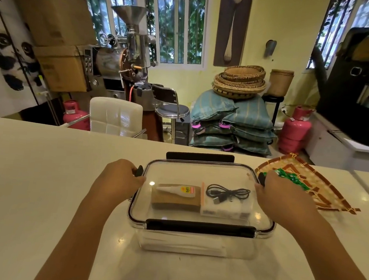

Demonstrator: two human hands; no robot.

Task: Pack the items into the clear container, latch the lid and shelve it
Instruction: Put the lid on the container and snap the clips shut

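The clear container (196, 243) stands on the white table with its clear lid (198, 174) on top. Through the lid I see a glue bottle (178, 189) lying on a brown block (175, 200), and a coiled black cable (226, 193) on a clear packet (224, 210). The near black latch (200, 228) is folded down; the far latch (200, 157) sticks up. My left hand (117, 178) grips the black left side latch (139, 171). My right hand (285, 195) grips the right side latch (261, 178).
A woven bamboo tray (322, 190) with a green packet (291, 178) lies on the table just right of my right hand. A white chair (114, 117) stands beyond the table's far edge. Pink gas cylinders, stacked sacks and roasting machines fill the room behind.
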